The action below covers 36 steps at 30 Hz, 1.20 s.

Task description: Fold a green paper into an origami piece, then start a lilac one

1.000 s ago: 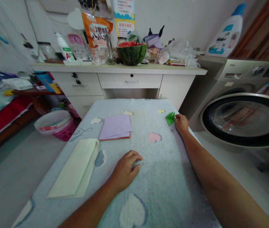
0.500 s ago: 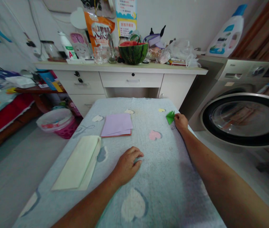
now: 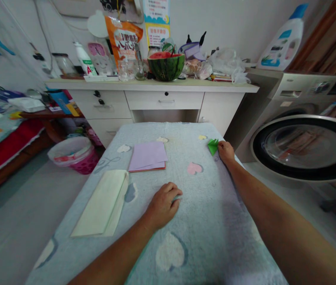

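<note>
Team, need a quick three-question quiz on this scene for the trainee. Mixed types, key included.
1. Multiple choice. Which hand is at the green folded paper?
a) left
b) right
c) both

2. True or false. The washing machine door stands open.

3. Fill the gap. The top sheet of the paper stack is ____ in colour.

Key:
1. b: the right hand has its fingertips at the paper's edge.
2. True.
3. Purple.
</note>
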Motion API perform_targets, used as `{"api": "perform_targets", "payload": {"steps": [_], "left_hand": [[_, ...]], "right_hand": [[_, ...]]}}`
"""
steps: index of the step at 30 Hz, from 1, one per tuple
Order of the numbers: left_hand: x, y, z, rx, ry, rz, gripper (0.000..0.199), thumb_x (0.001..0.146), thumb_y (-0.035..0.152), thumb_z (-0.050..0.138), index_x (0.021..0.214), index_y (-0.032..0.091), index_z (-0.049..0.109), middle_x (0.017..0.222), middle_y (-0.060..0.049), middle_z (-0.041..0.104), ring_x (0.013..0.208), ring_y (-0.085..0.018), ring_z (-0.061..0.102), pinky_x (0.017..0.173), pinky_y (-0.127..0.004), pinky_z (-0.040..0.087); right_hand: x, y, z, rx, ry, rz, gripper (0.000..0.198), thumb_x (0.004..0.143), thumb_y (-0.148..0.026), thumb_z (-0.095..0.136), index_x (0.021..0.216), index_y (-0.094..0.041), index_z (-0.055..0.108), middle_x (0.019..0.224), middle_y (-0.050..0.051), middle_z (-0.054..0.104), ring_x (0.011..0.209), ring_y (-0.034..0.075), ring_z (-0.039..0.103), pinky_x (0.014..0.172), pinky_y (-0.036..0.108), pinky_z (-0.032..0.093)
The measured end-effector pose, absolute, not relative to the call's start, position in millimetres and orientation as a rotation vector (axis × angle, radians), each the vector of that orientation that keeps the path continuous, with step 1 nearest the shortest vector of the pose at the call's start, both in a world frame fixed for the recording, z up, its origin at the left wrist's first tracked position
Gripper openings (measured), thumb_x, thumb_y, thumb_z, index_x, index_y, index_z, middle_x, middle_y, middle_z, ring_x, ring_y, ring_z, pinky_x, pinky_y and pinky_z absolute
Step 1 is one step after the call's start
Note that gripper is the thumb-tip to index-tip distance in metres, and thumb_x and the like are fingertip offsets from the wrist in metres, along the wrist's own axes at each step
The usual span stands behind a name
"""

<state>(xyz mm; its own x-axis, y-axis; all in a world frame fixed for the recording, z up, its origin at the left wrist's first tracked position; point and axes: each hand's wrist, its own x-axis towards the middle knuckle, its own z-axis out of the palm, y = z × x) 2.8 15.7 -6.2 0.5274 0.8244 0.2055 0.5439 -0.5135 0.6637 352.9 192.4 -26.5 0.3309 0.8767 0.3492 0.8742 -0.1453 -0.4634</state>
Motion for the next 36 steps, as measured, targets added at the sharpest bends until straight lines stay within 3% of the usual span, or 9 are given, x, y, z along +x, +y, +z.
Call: {"api": "perform_targets", "payload": {"steps": [16,22,31,36], "left_hand": [[2,12,-5,2.223,1.111,0.663,0.022,0.083,0.012,0.051,0.101,0.019,0.062,0.101,-0.006,0.057,0.097,-0.02,0.053,0.087,-0.034,0.044],[3,12,-7,2.234,1.121,0.651,0.024,0.083,0.01,0.05,0.101,0.02,0.061,0.103,-0.006,0.056,0.098,-0.021,0.053,0.087,-0.035,0.044],[2,10,-7,2.233,1.131,0.635,0.024,0.083,0.011,0.049,0.101,0.021,0.06,0.102,-0.007,0.056,0.098,-0.021,0.053,0.086,-0.036,0.045],[3,10,-6,2.224,1.138,0.629,0.024,0.083,0.01,0.049,0.101,0.022,0.06,0.103,-0.007,0.056,0.098,-0.021,0.053,0.086,-0.035,0.045]], "right_hand": [[379,213,-11,-1.948,-1.458,0.043,0.03,0.08,-0.02,0.042,0.092,-0.015,0.069,0.084,0.007,0.068,0.074,0.019,0.057,0.066,0.027,0.041],[391,242,8,-1.954,-1.478,-0.011,0.031,0.077,-0.017,0.045,0.094,-0.013,0.071,0.088,0.009,0.069,0.079,0.019,0.058,0.07,0.026,0.042],[392,257,-14,-2.109,-1.478,0.038,0.037,0.075,-0.011,0.048,0.104,-0.013,0.071,0.091,0.01,0.07,0.08,0.019,0.061,0.07,0.026,0.043],[393,260,-16,-2.146,-1.508,0.054,0.034,0.077,-0.011,0.048,0.099,-0.015,0.074,0.097,0.01,0.071,0.088,0.02,0.062,0.074,0.025,0.043]]}}
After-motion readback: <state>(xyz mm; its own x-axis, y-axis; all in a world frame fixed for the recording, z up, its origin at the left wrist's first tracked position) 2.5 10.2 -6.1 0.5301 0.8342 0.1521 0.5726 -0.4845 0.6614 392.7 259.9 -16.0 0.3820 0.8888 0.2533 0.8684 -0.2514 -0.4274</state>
